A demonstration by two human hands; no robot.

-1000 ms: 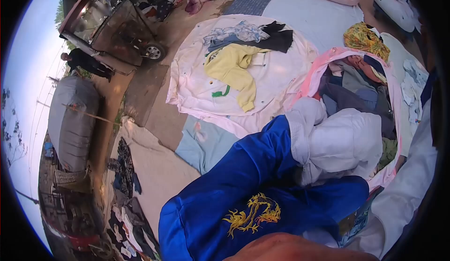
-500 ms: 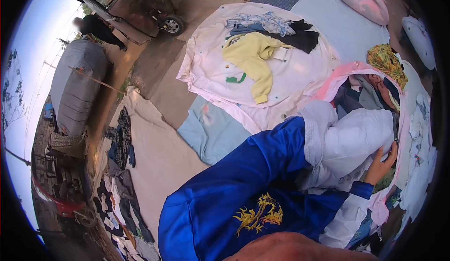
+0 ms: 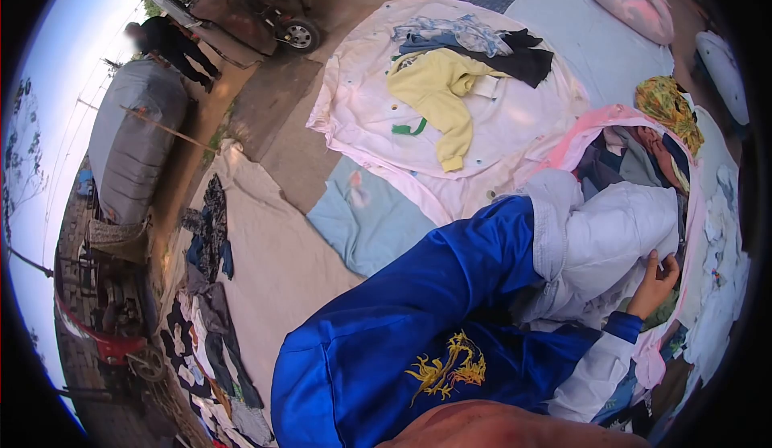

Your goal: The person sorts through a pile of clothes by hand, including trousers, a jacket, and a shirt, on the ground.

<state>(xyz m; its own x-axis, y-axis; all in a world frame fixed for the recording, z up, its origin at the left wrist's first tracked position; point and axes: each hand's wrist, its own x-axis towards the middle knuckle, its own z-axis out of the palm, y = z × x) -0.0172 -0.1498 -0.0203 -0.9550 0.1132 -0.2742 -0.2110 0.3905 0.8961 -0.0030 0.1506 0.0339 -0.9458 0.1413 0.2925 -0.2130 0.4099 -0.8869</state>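
A round white sheet (image 3: 515, 126) lies spread on the ground with a yellow top (image 3: 438, 94) on it. Nearer, a white garment (image 3: 611, 239) rests on a pink-lined heap of clothes (image 3: 627, 154). The right hand (image 3: 653, 285) grips its lower edge, fingers (image 3: 650, 265) curled into the cloth. The left hand is hidden inside it.

White sheet (image 3: 515, 138) on the ground (image 3: 277, 122) bears yellow top (image 3: 438, 94).

right hand (image 3: 655, 287) gripping white garment (image 3: 611, 239), blue sleeves (image 3: 450, 287)
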